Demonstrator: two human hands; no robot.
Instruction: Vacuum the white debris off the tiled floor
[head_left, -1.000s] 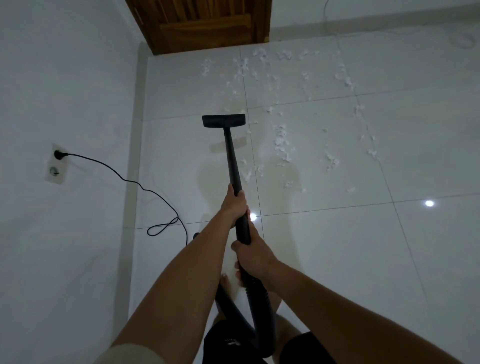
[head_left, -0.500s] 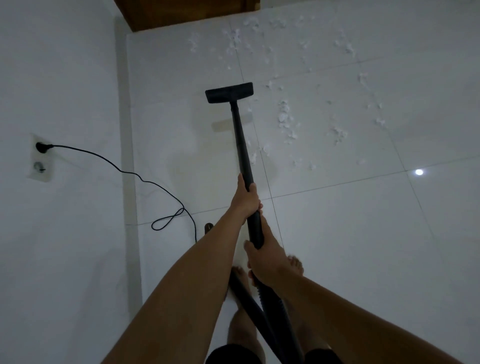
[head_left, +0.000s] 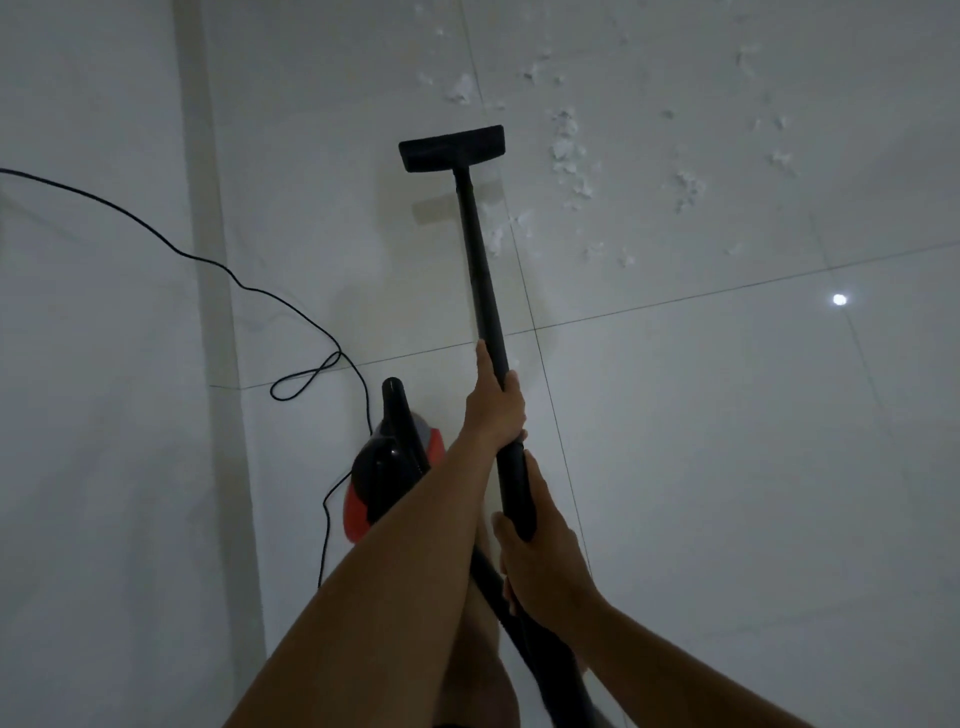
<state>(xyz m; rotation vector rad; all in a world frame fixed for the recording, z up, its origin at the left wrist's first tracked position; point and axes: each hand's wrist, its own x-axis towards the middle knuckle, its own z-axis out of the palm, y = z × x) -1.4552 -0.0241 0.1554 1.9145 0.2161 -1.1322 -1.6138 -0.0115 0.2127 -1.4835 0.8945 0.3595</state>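
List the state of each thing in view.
White fluffy debris: scattered on the grey tiled floor.
Black vacuum wand with flat nozzle: tilted, nozzle left of most debris.
Left hand: grips the wand, higher up.
Right hand: grips the wand, lower down.
Black power cord: slack, looped.
Red-and-black vacuum body: on the floor.

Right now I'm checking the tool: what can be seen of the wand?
The wand is a long, straight, matte black tube, slanting forward, ending in a wide flat head just left of most debris. The left hand grips it midway; the right hand grips its thicker lower end.
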